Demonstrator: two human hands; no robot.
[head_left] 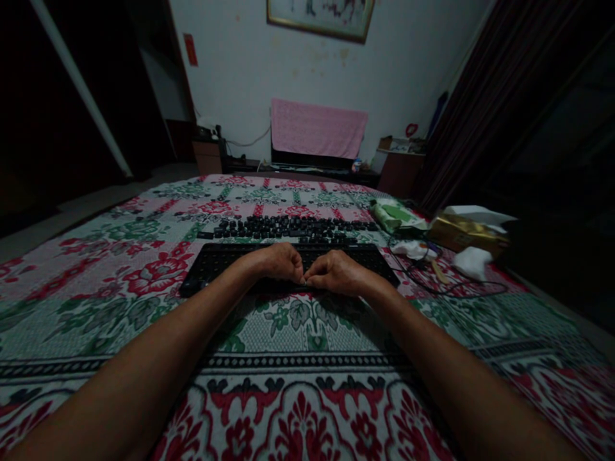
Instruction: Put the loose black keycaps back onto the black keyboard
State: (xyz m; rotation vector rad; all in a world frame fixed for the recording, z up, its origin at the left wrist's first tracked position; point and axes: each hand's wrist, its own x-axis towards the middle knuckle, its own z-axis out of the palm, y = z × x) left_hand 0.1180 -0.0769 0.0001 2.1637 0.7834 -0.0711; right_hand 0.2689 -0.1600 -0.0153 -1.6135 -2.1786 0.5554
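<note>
A black keyboard frame with bare key sockets lies on a floral bedspread. Just behind it, several loose black keycaps are laid out in rows. My left hand and my right hand rest over the front edge of the frame. Both are curled, and their fingertips meet in a pinch around a tiny item I cannot make out.
To the right lie a green packet, a gold tissue box, crumpled white tissues and a black cable. A pink cloth covers a screen at the far wall. Dark curtains hang at right.
</note>
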